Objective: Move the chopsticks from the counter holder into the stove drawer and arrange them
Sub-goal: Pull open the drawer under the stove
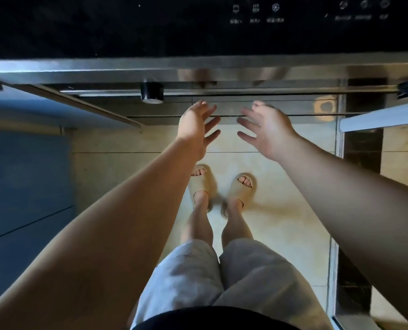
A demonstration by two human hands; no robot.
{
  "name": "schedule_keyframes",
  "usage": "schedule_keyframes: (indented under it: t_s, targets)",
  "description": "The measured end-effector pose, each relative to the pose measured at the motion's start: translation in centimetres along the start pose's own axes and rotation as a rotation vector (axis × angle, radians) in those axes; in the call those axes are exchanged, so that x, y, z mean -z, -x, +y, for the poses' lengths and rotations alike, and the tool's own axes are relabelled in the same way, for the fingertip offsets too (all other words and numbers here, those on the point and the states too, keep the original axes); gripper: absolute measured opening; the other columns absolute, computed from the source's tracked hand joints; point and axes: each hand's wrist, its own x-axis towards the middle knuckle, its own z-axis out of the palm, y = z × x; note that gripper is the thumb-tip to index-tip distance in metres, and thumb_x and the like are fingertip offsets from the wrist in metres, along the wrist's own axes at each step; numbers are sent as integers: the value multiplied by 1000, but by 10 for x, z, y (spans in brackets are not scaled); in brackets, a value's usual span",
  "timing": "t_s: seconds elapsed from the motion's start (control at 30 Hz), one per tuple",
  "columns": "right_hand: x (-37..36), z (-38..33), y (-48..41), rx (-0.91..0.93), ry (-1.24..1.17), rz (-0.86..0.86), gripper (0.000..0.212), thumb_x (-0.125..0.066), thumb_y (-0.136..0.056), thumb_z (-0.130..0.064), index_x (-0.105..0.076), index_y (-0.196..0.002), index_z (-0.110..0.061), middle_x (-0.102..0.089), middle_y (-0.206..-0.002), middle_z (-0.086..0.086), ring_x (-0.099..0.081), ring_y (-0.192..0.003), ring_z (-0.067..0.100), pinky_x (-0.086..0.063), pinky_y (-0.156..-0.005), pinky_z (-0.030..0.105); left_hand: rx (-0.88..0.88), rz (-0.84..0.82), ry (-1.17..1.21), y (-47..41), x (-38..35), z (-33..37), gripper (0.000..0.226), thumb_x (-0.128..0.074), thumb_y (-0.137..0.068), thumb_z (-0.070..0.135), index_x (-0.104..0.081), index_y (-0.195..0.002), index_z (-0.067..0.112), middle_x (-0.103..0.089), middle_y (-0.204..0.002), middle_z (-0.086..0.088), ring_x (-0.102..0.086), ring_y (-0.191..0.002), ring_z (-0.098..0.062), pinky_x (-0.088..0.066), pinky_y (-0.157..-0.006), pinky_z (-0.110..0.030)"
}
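Observation:
I look straight down the front of the stove. My left hand [194,126] and my right hand [266,129] are stretched out side by side in front of the stove's drawer front [229,110], fingers spread and straight, holding nothing. Their fingertips lie close to the drawer's upper edge; whether they touch it I cannot tell. The drawer front looks flush with the stove. No chopsticks and no counter holder appear in this view.
The black glass stove top [150,27] with touch icons fills the top, over a steel trim strip [198,72] and a black knob [151,91]. Blue cabinet fronts [24,177] stand at left, a pale door edge [384,117] at right. My slippered feet [222,189] stand on beige tiles.

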Motion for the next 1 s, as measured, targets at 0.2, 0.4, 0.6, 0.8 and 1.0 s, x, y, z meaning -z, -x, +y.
schedule_keyframes:
  t_s: [0.2, 0.4, 0.6, 0.8, 1.0]
  targets:
    - [5, -20, -21, -45, -347, -72, 34, -37, -98, -12, -48, -130, -12, -65, -125, 4, -62, -111, 23, -53, -79, 40, -10, -21, 211, -11, -12, 16, 24, -38, -102, 21, -54, -120, 21, -61, -129, 1, -64, -108, -21, -52, -75, -35]
    - [9, -25, -24, -67, -563, -95, 43, -35, -93, 0, -43, -135, -5, -57, -126, 11, -63, -98, 27, -54, -78, 44, 48, 11, 311, -6, -18, 14, 31, -36, -102, 19, -55, -126, 19, -64, -129, 1, -65, -98, -17, -51, -74, -33]
    - [1, -20, -15, -33, -621, -111, 39, -30, -94, 1, -43, -130, -6, -53, -127, 10, -50, -129, 27, -52, -82, 43, 132, -48, 362, 15, -32, -20, 27, -39, -101, 19, -50, -126, 19, -68, -122, -3, -61, -112, -25, -47, -84, -37]
    - [2, -25, -14, -48, -561, -92, 41, -30, -91, 3, -41, -130, -1, -48, -139, 12, -54, -122, 27, -53, -77, 45, 41, -35, 345, 7, -18, 3, 43, -35, -104, 19, -40, -146, 26, -57, -139, 1, -55, -124, -24, -45, -86, -36]
    - [-1, -25, -13, -44, -568, -94, 33, -29, -90, 5, -46, -117, -1, -51, -129, 12, -54, -120, 26, -53, -78, 44, 26, -10, 369, 5, -8, 18, 45, -37, -102, 16, -42, -146, 27, -58, -137, 1, -62, -100, -20, -50, -82, -35]
